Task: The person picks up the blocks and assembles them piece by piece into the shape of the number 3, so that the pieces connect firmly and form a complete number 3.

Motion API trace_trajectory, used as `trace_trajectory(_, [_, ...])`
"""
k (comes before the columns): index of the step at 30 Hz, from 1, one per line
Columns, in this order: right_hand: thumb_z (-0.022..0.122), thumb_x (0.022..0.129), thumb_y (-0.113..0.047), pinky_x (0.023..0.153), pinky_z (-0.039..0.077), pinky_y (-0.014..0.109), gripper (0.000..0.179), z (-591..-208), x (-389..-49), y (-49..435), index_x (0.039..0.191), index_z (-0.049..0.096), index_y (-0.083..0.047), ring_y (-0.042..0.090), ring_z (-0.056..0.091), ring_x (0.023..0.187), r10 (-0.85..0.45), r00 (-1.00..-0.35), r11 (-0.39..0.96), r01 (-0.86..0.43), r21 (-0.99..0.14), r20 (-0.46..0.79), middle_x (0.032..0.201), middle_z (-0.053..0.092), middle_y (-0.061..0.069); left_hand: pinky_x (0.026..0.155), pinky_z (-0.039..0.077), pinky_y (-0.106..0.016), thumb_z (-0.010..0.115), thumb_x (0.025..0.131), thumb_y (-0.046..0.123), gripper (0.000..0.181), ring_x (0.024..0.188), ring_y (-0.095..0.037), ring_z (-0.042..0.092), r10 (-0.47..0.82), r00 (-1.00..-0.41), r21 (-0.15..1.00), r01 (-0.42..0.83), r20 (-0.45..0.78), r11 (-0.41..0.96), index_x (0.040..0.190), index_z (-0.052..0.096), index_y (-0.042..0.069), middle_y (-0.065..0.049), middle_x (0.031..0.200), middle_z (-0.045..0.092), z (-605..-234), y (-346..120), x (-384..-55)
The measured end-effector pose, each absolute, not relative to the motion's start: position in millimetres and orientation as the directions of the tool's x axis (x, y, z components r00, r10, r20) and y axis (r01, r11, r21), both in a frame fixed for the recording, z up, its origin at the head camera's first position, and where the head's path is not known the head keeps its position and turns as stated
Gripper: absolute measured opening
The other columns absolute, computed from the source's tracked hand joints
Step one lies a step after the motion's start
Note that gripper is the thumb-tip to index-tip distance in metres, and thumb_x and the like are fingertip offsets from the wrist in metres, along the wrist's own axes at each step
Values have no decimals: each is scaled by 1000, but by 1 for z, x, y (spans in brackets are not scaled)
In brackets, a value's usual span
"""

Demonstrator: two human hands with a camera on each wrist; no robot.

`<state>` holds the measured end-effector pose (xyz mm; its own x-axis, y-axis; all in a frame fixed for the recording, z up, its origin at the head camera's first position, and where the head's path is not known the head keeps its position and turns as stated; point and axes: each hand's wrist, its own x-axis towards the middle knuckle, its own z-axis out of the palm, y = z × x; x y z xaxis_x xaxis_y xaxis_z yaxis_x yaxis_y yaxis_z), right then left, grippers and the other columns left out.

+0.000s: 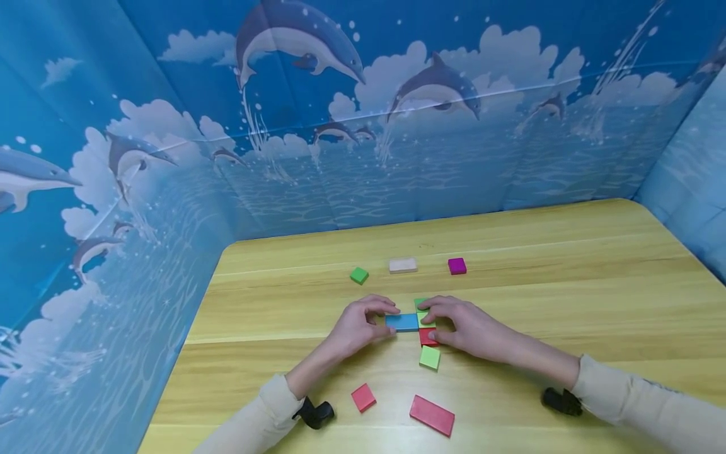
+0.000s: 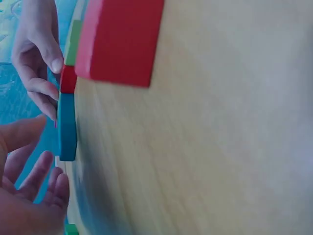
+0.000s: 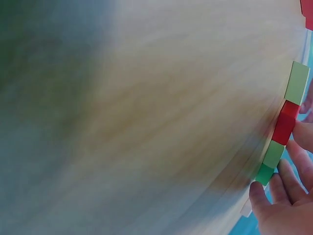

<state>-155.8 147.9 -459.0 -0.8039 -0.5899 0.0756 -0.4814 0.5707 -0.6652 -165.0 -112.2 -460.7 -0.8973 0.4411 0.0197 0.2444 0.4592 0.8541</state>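
Observation:
A flat blue block [image 1: 401,323] lies on the table, its right end against a column of small blocks. My left hand [image 1: 363,325] is at its left end, thumb and forefinger loosely spread by its edges. Green [image 1: 421,304], light green [image 1: 426,321] and red [image 1: 426,338] blocks make up the column. My right hand [image 1: 467,328] reaches from the right, fingers curled over the light green block and thumb on the red one. A second light green block [image 1: 430,358] sits just below the red block. In the left wrist view, my left fingers are bent loosely near the blue block [image 2: 67,127].
Behind the hands lie a green block [image 1: 359,275], a pale block [image 1: 403,265] and a magenta block [image 1: 457,266]. Nearer are a red square block [image 1: 363,398] and a long red block [image 1: 432,415]. A dolphin-printed curtain [image 1: 363,176] borders the wooden table [image 1: 567,252].

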Motion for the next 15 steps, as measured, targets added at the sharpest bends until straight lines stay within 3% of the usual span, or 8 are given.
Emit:
trace_trajectory(7, [73,88,-12,99,44,47,20,-459,-156,148,107,72,-20,28,49,127,-596,-799,571,-494,-656,84,135,56,1,83,49,-35,75,87,12,22,105,-21,58,461,-884,872,288,83,395,109,75,13,12,113,64,-449,-111,-145])
trace_trajectory(10, [72,89,-12,100,44,47,20,-459,-156,148,107,72,-19,27,49,127,-598,-797,568,-498,-655,87,136,55,1,84,50,-37,75,88,12,23,105,-23,59,525,-844,868,336,106,366,110,74,13,13,113,64,-446,-108,-134])
trace_trajectory(15, [72,89,-11,100,43,47,20,-459,-155,148,108,72,-18,28,50,127,-601,-794,564,-503,-654,92,136,55,2,86,50,-33,77,86,13,26,108,-9,58,646,-751,828,446,138,341,112,73,15,14,115,63,-445,-104,-119])
